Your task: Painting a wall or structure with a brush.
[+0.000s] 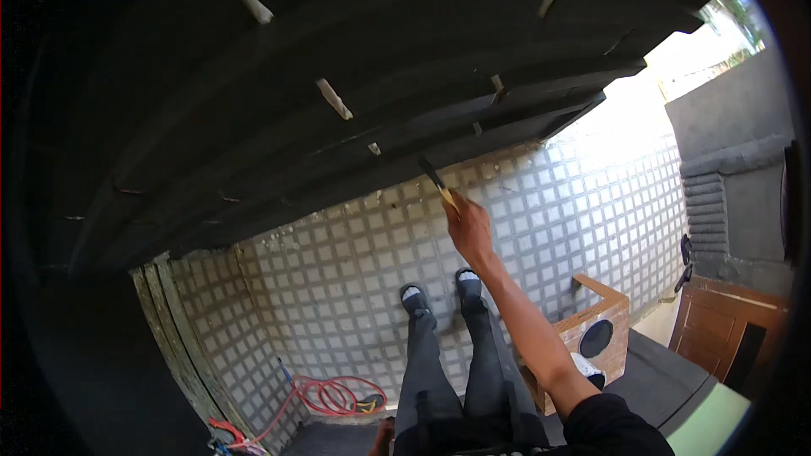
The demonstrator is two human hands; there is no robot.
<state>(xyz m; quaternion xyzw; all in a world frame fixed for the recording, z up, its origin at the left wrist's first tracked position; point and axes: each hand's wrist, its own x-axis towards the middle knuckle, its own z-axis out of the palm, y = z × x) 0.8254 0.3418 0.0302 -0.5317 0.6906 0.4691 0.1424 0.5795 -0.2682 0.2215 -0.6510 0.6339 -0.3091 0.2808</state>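
My right hand (467, 228) reaches forward, shut on the handle of a paintbrush (441, 187). The brush's dark tip touches or nearly touches the lower part of a large dark wall (405, 139) with stepped ledges. Several pale strips show on that dark surface, among them one above the brush (334, 99). At the bottom edge, beside my left leg, a small part of my left hand (383, 437) shows; its fingers cannot be made out.
A coiled red hose (336, 394) lies on the tiled floor (342, 310) at lower left. A wooden box with a round dark opening (613, 361) stands right of my legs, near a dark bench top (671, 373). A brown wooden door panel (713, 329) is further right.
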